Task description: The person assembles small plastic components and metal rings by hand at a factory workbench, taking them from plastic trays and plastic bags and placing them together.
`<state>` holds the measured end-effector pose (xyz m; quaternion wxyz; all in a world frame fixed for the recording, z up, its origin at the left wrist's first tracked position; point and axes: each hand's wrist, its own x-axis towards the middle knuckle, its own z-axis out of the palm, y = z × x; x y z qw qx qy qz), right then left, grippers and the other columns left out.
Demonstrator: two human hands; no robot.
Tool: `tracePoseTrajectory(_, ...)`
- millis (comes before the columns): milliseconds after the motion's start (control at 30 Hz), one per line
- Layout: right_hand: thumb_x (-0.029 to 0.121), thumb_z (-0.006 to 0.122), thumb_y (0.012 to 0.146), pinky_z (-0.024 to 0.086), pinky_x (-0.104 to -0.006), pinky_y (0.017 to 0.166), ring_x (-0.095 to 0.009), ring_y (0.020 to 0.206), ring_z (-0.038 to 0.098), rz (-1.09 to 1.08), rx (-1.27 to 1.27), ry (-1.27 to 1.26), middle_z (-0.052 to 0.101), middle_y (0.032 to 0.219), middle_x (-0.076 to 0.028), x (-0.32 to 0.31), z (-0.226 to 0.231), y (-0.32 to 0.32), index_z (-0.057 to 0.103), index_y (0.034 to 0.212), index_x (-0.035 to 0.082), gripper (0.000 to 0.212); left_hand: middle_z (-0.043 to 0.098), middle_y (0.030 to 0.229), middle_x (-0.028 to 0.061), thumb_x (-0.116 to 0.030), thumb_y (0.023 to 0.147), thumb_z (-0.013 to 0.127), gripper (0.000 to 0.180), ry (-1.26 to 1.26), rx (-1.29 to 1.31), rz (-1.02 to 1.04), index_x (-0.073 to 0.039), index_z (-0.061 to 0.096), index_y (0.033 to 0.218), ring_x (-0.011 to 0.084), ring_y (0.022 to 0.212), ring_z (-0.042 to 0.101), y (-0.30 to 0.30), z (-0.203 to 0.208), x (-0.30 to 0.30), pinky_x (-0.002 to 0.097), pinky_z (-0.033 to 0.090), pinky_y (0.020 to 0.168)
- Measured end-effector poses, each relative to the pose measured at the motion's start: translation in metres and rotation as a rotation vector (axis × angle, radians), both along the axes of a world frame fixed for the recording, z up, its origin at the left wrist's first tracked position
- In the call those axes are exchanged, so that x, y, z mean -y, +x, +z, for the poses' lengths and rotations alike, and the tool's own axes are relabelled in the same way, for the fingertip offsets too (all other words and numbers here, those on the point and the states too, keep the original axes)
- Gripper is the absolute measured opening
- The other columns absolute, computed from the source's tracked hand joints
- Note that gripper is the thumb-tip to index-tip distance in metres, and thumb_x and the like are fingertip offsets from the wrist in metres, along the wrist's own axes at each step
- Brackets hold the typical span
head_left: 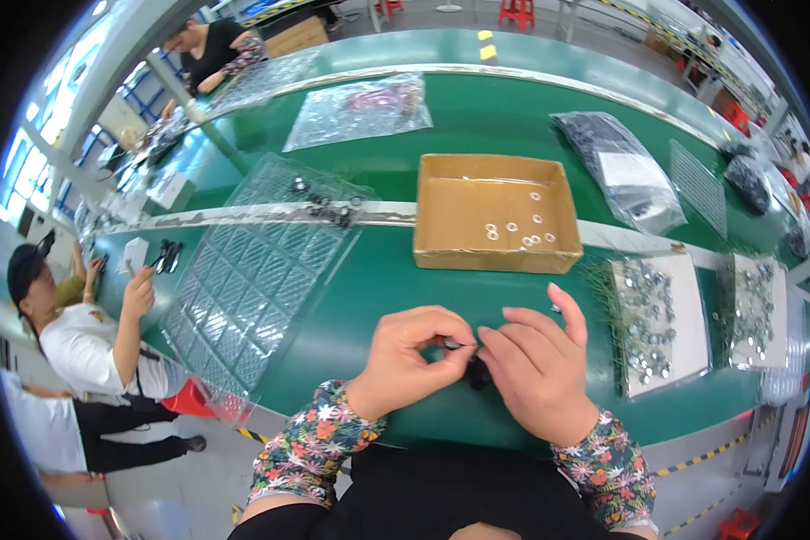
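My left hand (414,355) is closed in a pinch around a small dark part (451,343), mostly hidden by the fingers. Its tips meet those of my right hand (535,369), whose thumb side is hidden and whose little finger sticks up; what its fingers grip cannot be made out. A black piece (480,374) shows just below the meeting fingertips, against the green table. Beyond my hands stands a shallow cardboard box (495,258) with several small white rings (511,227) on its bottom.
On the left a clear plastic compartment tray (252,270) bears several black parts (337,212) at its far end. To the right are pads with small shiny metal parts (648,310) and a bagged dark bundle (616,166). A co-worker (94,333) sits at the left.
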<state>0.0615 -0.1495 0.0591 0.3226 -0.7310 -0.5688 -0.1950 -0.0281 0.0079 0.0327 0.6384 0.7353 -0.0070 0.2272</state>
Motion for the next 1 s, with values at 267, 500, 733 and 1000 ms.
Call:
tracePoseTrajectory(267, 0.006, 0.064, 0.068, 0.034, -0.0512, 0.098, -0.022, 0.083, 0.06, -0.001, 0.045, 0.002, 0.057, 0.08, -0.005, 0.001, 0.0, -0.002, 0.064, 0.081, 0.005, 0.013, 0.063, 0.077, 0.005, 0.002, 0.073, 0.066, 0.009, 0.316, -0.033, -0.026, -0.003, 0.061, 0.078, 0.0138, 0.065, 0.06, -0.003, 0.015, 0.001, 0.0241, 0.048, 0.057)
tracePoseTrajectory(500, 0.003, 0.066, 0.067, 0.032, -0.0516, 0.099, -0.023, 0.091, 0.061, 0.014, -0.043, -0.037, 0.06, 0.092, -0.005, 0.006, 0.008, 0.003, 0.065, 0.08, 0.008, 0.013, 0.061, 0.073, 0.0041, -0.001, 0.076, 0.064, 0.005, 0.367, -0.005, 0.03, -0.003, 0.061, 0.079, 0.0123, 0.062, 0.059, -0.011, 0.018, -0.018, 0.0231, 0.047, 0.051)
tracePoseTrajectory(733, 0.0, 0.069, 0.066, 0.033, -0.051, 0.098, -0.024, 0.091, 0.061, -0.114, -0.088, -0.023, 0.061, 0.096, -0.006, 0.015, 0.004, 0.013, 0.065, 0.08, 0.006, 0.015, 0.063, 0.078, -0.0001, -0.004, 0.081, 0.065, 0.005, 0.006, -0.17, 0.314, -0.003, 0.063, 0.085, 0.0071, 0.068, 0.059, -0.024, 0.025, -0.091, 0.0201, 0.047, 0.059)
tracePoseTrajectory(1000, 0.001, 0.068, 0.067, 0.034, -0.0505, 0.098, -0.023, 0.089, 0.06, -0.077, -0.185, -0.03, 0.061, 0.095, -0.006, 0.012, -0.007, 0.011, 0.065, 0.079, 0.006, 0.013, 0.064, 0.093, 0.0048, -0.006, 0.085, 0.061, 0.025, -0.27, -0.148, 0.645, 0.005, 0.061, 0.107, 0.0083, 0.075, 0.055, 0.012, 0.029, -0.24, 0.0189, 0.044, 0.066)
